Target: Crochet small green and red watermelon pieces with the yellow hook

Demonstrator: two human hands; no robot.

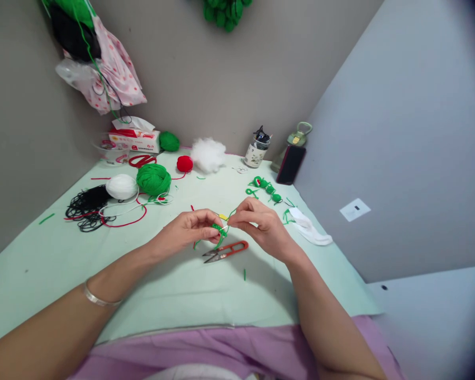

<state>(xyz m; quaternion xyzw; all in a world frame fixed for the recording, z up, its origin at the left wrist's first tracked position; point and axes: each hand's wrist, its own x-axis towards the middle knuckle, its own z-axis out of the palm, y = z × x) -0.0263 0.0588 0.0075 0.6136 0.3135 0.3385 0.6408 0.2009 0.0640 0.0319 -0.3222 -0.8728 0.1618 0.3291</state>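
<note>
My left hand pinches a small piece of green crochet work between thumb and fingers. From the fingertips of my right hand, a thin pale metal shaft reaches to that piece; whether it is a needle or a hook I cannot make out. A strand of green yarn loops up by the right fingers. Just behind the fingertips shows something small and yellow, partly hidden. Below both hands lie orange-handled thread snips, blades toward the left.
Left on the table are a green yarn ball, a white ball, black strands and red scissors. White stuffing, a red ball, a jar and a phone stand behind. Green crocheted pieces lie right.
</note>
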